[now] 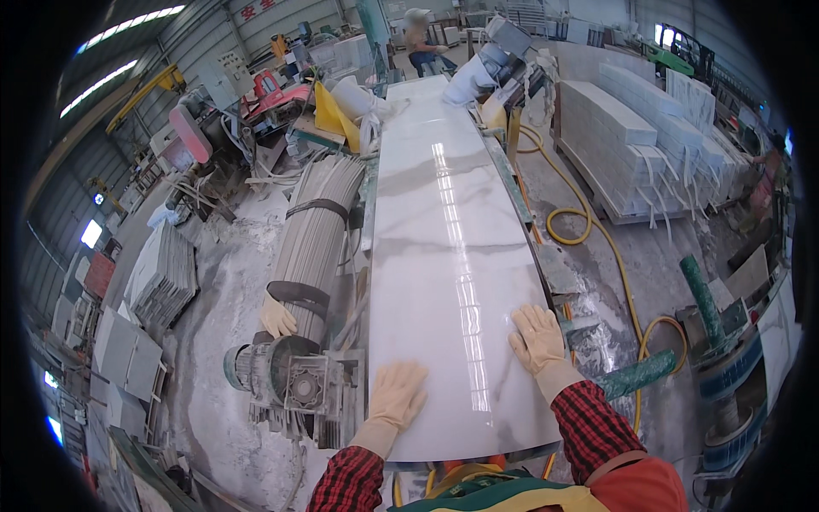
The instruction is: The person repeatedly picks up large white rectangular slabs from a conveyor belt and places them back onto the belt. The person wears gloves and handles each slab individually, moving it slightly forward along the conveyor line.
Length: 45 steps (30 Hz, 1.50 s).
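A long polished white stone slab (pixel 426 299) with grey veins stretches away from me, a bright strip of reflected light running down it. Both my hands wear cream rubber gloves. My left hand (pixel 397 394) lies flat on the slab near its left edge, fingers stretched out and slightly blurred. Farther up, at the right edge, my right hand (pixel 537 336) rests on the surface with its fingers apart. Neither hand holds anything.
Left of the slab stand a motor with gearbox (pixel 290 375), a bundle of long strips (pixel 314 222) and a loose glove (pixel 277 317). A yellow hose (pixel 616 247) coils on the right floor beside stacked stone blocks (pixel 610 115). A person (pixel 420 47) sits beyond the slab's far end.
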Available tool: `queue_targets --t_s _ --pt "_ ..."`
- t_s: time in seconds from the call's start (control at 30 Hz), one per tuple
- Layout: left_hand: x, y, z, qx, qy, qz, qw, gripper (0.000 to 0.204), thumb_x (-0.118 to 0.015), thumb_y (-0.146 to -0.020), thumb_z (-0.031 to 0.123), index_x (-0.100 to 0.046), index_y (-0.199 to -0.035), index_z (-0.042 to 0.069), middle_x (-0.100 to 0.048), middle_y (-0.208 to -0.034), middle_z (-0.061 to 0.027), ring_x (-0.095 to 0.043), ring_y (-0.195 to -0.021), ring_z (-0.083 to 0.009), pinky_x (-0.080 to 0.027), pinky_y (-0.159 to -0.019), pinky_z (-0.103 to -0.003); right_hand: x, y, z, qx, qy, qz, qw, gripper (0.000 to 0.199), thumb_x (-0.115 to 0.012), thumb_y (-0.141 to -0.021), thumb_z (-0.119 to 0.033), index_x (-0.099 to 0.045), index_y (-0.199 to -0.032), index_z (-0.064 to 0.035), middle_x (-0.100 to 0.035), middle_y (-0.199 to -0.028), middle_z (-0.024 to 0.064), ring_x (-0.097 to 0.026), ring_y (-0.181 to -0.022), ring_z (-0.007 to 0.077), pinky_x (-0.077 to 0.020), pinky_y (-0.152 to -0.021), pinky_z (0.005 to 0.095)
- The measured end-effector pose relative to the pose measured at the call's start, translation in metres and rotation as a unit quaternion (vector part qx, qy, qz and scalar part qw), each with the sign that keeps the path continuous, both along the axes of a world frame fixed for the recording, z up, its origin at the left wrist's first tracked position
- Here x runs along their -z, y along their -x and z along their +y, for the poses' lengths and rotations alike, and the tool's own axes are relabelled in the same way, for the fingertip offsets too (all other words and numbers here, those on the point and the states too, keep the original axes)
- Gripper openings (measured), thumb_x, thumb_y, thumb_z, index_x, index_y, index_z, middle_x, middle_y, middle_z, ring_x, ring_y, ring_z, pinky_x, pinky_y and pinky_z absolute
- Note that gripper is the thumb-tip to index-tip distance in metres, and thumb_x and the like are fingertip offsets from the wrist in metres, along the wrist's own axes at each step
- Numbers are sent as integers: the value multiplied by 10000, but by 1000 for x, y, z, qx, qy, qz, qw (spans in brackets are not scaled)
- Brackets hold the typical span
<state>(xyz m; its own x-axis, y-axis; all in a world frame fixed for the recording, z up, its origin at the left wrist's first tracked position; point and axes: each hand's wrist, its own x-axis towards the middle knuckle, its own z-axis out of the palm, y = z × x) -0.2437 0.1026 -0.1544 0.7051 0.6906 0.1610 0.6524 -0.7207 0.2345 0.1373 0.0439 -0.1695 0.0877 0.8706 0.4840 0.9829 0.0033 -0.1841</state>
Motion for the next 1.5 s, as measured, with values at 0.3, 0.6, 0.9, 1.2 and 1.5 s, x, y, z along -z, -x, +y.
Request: queue_targets --t_s 0.3,0.6,0.9,1.2,1.5 --pt "-5 1 -4 12 4 -13 1000 558 -682 -998 366 -592 -1517 180 -548 -1592 -153 -454 -1501 -399 -274 -1283 -592 -7 3 -6 -5 10 10 1000 429 -632 -954 -343 -640 -1311 -105 -625 -1356 135 -548 -1293 340 -400 -1109 506" --pt "-3 4 -9 16 -20 -13 1000 547 -708 -982 345 -605 -1490 171 -563 -1566 -154 -473 -1474 -391 -299 -1264 -581 -9 6 -12 -4 22 21 1000 437 -636 -956 -349 -638 -1320 -106 -622 -1375 133 -544 -1318 343 -391 -1128 514" --pt "-14 3 -16 25 -15 -26 999 532 -720 -973 316 -605 -1467 156 -577 -1529 -163 -490 -1444 -393 -322 -1241 -548 -3 6 -18 4 46 29 999 460 -627 -978 -362 -623 -1367 -117 -609 -1444 135 -533 -1370 351 -364 -1177 528" --pt "-7 8 -19 12 41 -11 999 566 -672 -1024 358 -580 -1554 181 -539 -1627 -186 -445 -1517 -460 -259 -1297 -610 7 9 -24 13 13 11 1000 467 -623 -985 -375 -626 -1379 -123 -605 -1462 142 -527 -1386 355 -348 -1197 541" --pt "-6 9 -26 14 -21 -20 999 532 -720 -976 322 -608 -1474 173 -583 -1540 -154 -490 -1449 -393 -316 -1251 -556 -1 13 -29 11 33 26 999 465 -627 -982 -361 -633 -1377 -115 -610 -1452 144 -517 -1391 346 -352 -1198 533"
